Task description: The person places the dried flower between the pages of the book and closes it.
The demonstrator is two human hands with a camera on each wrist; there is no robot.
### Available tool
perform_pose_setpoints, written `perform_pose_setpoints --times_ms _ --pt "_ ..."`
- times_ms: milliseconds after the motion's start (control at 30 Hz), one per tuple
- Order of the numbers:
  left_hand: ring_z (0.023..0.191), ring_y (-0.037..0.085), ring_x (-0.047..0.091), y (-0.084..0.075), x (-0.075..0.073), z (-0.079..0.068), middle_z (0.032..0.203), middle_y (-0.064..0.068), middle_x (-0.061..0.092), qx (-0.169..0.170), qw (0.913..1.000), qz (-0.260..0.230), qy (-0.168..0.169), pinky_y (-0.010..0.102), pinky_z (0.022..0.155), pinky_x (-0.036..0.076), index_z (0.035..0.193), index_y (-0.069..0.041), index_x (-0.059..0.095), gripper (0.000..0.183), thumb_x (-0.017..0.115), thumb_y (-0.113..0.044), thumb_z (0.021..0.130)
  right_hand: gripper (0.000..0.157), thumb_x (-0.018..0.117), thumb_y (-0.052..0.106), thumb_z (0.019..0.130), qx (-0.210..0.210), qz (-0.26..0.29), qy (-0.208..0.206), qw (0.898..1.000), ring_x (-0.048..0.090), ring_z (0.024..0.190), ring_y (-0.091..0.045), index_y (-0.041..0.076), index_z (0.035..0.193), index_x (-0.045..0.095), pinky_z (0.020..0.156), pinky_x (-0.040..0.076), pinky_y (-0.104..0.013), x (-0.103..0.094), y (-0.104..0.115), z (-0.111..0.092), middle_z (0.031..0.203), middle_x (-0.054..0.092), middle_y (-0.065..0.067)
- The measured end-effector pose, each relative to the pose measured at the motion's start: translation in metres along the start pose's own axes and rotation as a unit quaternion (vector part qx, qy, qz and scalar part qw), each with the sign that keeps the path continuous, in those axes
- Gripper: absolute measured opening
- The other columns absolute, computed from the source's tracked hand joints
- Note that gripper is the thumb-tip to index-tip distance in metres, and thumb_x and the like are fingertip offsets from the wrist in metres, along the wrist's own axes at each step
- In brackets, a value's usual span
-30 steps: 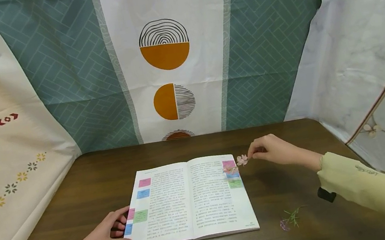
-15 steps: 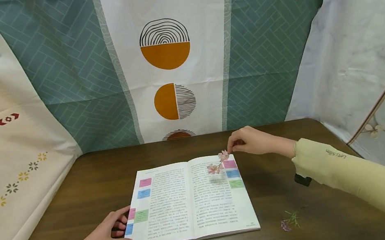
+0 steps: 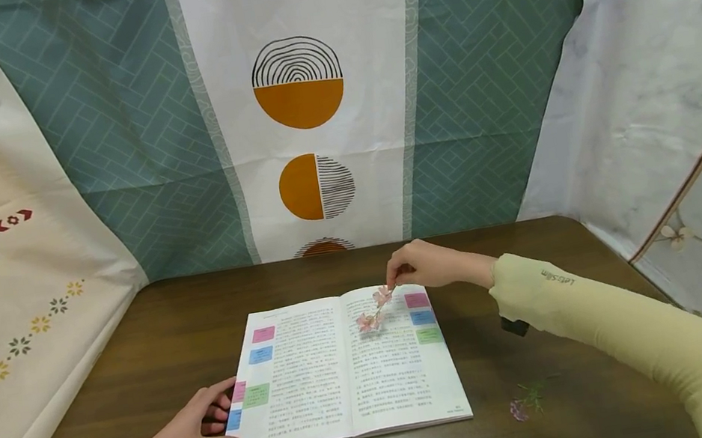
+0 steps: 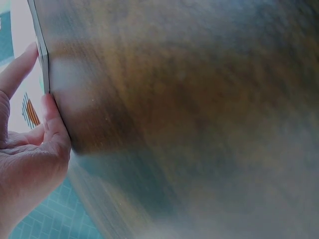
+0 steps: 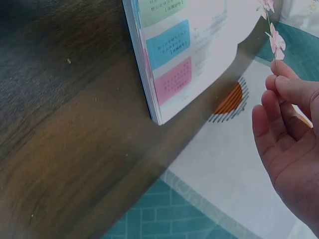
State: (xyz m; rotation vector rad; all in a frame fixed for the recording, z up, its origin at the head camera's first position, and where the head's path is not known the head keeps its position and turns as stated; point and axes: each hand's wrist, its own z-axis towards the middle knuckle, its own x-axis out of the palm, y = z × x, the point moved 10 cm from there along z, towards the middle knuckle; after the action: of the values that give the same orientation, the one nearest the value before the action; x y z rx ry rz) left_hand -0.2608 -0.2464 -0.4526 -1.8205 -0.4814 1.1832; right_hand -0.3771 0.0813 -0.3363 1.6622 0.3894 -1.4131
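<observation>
An open book (image 3: pixel 311 406) lies on the table, its printed pages marked with coloured tabs. My left hand (image 3: pixel 188 429) holds the book's left edge, thumb at the lower corner and the other fingers bent along the side. In the left wrist view the thumb and a finger (image 4: pixel 55 119) meet the book's edge. My right hand (image 3: pixel 426 262) pinches the thin stem of a pink flower sprig (image 3: pixel 369 321) between thumb and index finger. Two blossoms hang over the upper part of the right page. The right wrist view shows the pinch close up, with a pink blossom (image 5: pixel 277 44) just beyond the fingertips.
A small purple flower sprig (image 3: pixel 524 401) with green leaves lies on the brown wooden table (image 3: pixel 546 341), right of the book. Patterned cloths (image 3: pixel 127 131) hang behind the table and at both sides.
My right hand has moved left with the pink flower sprig, from beside the book's right edge to over the right page. The left hand and the book have stayed in place.
</observation>
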Motion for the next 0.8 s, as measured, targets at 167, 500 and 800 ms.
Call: perform_pose_setpoints --times_ms 167,500,800 --pt "0.094 -0.001 0.042 0.000 0.000 0.001 0.117 0.019 0.039 -0.002 1.0000 -0.003 0.004 0.015 0.080 0.047 0.150 0.008 0.025 0.092 0.081 -0.020 0.081 0.015 0.061 0.005 0.096 0.001 -0.007 0.030 1.000 0.063 0.080 -0.011 0.012 0.093 0.075 0.075 0.051 -0.020 0.015 -0.003 0.012 0.095 0.074 -0.004" --pt "0.094 -0.001 0.039 -0.001 0.001 0.002 0.114 0.017 0.037 0.020 0.9997 -0.013 0.006 0.017 0.077 0.046 0.148 0.011 0.024 0.090 0.079 -0.017 0.083 0.014 0.065 0.008 0.094 0.008 -0.019 0.080 0.997 0.058 0.080 -0.003 0.015 0.091 0.076 0.081 0.051 -0.020 0.038 -0.005 0.032 0.094 0.074 0.004" --pt "0.093 -0.002 0.038 -0.001 0.001 0.002 0.113 0.017 0.036 0.023 0.9996 -0.013 0.004 0.017 0.076 0.045 0.149 0.011 0.024 0.090 0.079 -0.017 0.083 0.018 0.063 0.006 0.095 0.023 -0.031 0.109 0.993 0.054 0.077 -0.005 0.016 0.088 0.076 0.079 0.050 -0.021 0.044 -0.005 0.036 0.092 0.073 0.006"
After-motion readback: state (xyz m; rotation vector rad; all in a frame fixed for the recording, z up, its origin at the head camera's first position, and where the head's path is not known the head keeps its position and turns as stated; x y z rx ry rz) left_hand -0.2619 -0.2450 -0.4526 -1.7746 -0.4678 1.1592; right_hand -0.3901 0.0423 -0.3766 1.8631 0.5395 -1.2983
